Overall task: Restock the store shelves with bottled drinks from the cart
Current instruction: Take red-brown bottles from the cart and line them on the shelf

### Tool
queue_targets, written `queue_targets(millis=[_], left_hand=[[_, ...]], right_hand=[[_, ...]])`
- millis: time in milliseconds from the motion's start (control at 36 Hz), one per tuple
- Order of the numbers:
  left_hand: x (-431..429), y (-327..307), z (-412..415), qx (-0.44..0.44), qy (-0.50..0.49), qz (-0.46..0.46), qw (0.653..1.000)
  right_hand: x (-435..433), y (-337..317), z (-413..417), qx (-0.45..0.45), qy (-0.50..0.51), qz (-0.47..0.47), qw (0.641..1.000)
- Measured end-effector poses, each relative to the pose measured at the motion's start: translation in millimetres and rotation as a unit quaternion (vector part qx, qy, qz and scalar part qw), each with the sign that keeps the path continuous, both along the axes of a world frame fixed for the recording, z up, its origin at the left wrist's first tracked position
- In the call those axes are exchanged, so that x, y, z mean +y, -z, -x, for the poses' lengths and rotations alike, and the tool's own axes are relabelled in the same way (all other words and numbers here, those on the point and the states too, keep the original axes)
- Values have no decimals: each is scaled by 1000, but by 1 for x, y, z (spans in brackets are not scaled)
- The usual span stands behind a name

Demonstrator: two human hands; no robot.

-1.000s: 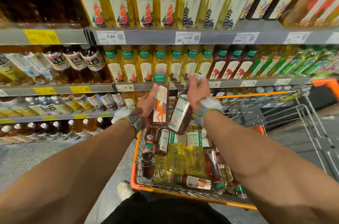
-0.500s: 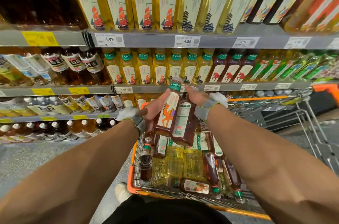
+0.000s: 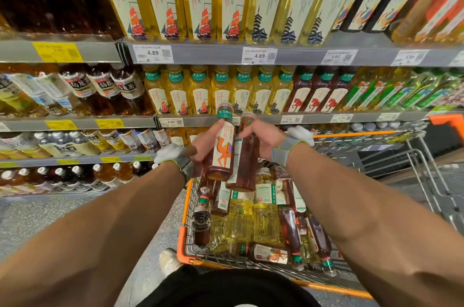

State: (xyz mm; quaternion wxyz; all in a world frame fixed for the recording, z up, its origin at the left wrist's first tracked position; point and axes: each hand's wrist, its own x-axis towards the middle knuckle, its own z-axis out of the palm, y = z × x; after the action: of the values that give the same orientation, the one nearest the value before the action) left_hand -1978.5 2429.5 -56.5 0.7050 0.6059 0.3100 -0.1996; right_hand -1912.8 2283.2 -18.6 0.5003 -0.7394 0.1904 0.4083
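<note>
Gripping one bottle apiece, the left hand [image 3: 200, 149] is holding the camel-label bottle [image 3: 223, 148] and the right hand [image 3: 263, 139] the second brown bottle [image 3: 247, 158], side by side above the orange cart [image 3: 181, 238], facing stocked shelves [image 3: 313, 119].

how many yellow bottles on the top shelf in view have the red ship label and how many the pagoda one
red ship label bottles: 4
pagoda label bottles: 3
total: 7
</note>
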Motion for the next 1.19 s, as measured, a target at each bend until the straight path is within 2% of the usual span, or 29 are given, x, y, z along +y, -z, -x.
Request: queue_targets(millis=[111, 194, 278, 361, 500, 583, 722, 833, 972, 1056, 1194], left_hand=[[4, -3, -3, -1, -31, -15, 999], [3, -4, 0, -7, -54, 10, 998], [2, -7, 0, -15, -68, 21, 997], [-2, -12, 0, -21, -79, 20, 996], [-2, -21, -8, -23, -82, -41, 996], [-4, -27, -9, -26, -69, -53, 996], [-24, -46, 0, -44, -62, 0, 997], [-48, -60, 10, -66, -46, 59, 995], [-76, -81, 6, -116, -54, -2, 992], [-95, -86, 11, -114, -56, -20, 992], [-113, -87, 30, -123, -89, -2, 988]], right_hand=[[-1, 7, 4, -44, 21, -32, 998], [-2, 14, 8, -82, 37, -40, 995], [-1, 30, 7, -98, 68, -91, 989], [5, 27, 12, -133, 86, -92, 983], [4, 12, 6, -69, 51, -75, 993], [-5, 9, 8, -120, 28, -103, 987], [-35, 13, 17, -155, 86, -135, 975], [-47, 17, 18, -209, 103, -128, 964], [-58, 12, 21, -337, 75, -4, 939], [-70, 1, 26, -330, 82, 2, 941], [-90, -24, 40, -286, 58, -114, 950]])
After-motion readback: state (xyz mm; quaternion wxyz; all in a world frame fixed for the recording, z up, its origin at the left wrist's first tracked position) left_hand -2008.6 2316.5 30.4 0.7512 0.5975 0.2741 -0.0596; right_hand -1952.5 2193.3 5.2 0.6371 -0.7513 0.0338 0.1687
